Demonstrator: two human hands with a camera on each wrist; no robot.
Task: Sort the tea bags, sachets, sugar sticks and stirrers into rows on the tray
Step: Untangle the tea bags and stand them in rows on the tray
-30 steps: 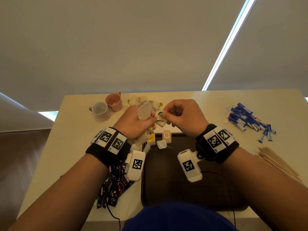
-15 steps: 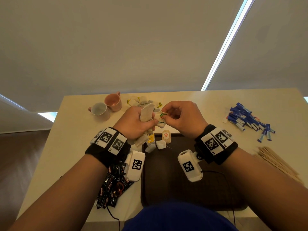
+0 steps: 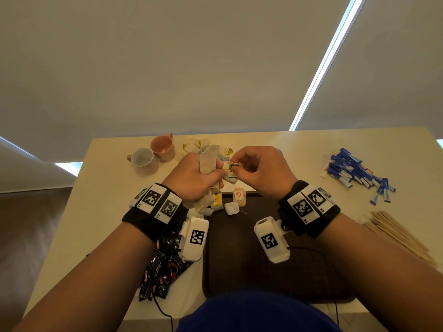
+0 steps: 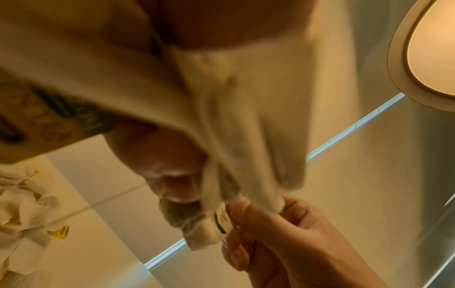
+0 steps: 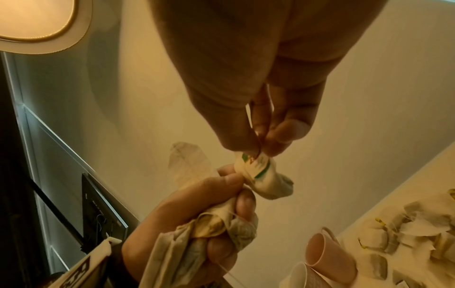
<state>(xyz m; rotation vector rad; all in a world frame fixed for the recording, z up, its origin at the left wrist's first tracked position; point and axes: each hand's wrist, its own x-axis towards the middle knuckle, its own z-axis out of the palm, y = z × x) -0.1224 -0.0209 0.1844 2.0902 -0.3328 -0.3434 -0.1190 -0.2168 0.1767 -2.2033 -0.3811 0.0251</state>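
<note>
My left hand [image 3: 196, 178] grips a bunch of pale tea bags [image 3: 208, 161] above the far edge of the dark tray [image 3: 242, 264]. My right hand [image 3: 254, 171] pinches the green-and-white tag of one tea bag [image 3: 231, 173] that sticks out of the bunch. In the right wrist view the pinched tea bag [image 5: 261, 175] sits between both hands, and the left hand [image 5: 197, 230] is curled round the rest. Three tea bags [image 3: 236, 200] lie at the tray's far left corner. The left wrist view shows the bunch of tea bags [image 4: 234, 136] close up and the right hand's fingers [image 4: 265, 220].
A loose heap of tea bags [image 3: 199, 146] lies behind my hands, beside a pink cup [image 3: 164, 147] and a white cup [image 3: 143, 160]. Blue sugar sticks [image 3: 354, 173] lie far right, wooden stirrers [image 3: 395, 236] at the right edge, dark sachets [image 3: 163, 267] left of the tray.
Both hands have stayed almost in place above the tray's far edge. The right hand has shifted its pinch on the tagged tea bag, drawing it slightly out of the bunch.
</note>
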